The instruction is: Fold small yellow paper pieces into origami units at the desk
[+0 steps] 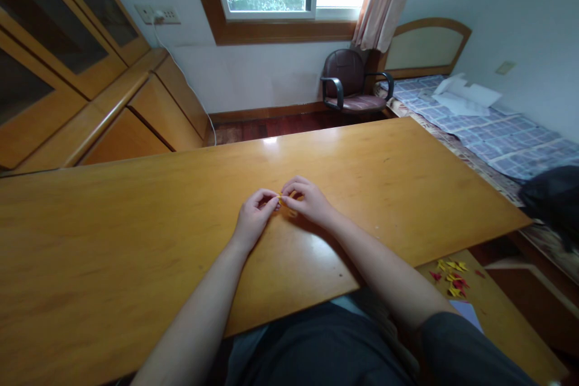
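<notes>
Over the middle of the wooden table [149, 241], a tiny yellow folded paper piece [280, 199] is pinched between both sets of fingertips. My left hand [256, 214] grips it from the left, thumb and forefinger pressed together. From the right, my right hand [310, 200] pinches the same piece, its other fingers curled above the tabletop. Most of the yellow piece is hidden by the fingers, so its exact shape cannot be made out. Several small yellow and red folded paper pieces [456, 282] lie in a loose group on a lower surface at the right.
A pale purple sheet [468, 315] lies on the lower wooden surface [502, 325] near my right elbow. Beyond the table stand a brown armchair [346, 81] and a bed with a checked cover [493, 132]. A wooden cabinet [113, 120] is at the left, a black bag [554, 199] far right.
</notes>
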`<state>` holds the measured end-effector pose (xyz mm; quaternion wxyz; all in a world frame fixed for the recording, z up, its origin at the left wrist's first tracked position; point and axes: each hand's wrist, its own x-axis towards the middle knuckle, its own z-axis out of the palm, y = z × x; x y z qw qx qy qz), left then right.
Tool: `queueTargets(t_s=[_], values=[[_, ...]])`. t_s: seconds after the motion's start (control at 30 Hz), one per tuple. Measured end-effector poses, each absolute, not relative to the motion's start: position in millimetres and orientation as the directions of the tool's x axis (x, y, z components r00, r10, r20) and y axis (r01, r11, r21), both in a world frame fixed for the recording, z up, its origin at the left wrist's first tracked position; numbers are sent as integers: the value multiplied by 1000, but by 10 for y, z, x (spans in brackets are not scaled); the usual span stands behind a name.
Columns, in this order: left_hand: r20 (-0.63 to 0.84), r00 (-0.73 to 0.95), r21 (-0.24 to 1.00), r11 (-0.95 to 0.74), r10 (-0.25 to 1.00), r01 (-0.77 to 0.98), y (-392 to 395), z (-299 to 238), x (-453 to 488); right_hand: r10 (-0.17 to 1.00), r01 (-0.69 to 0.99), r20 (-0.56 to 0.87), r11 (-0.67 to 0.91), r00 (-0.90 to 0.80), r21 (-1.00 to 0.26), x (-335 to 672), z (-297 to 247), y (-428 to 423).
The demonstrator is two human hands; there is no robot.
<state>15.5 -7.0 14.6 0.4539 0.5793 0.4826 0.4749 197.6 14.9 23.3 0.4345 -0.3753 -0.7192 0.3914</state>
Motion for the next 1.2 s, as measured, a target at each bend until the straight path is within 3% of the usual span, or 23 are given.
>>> queueTargets(t_s=[1.2], values=[[159, 61, 947, -169, 985, 273, -62, 133, 128, 902, 201, 274, 353, -335, -914, 1988, 167, 195]])
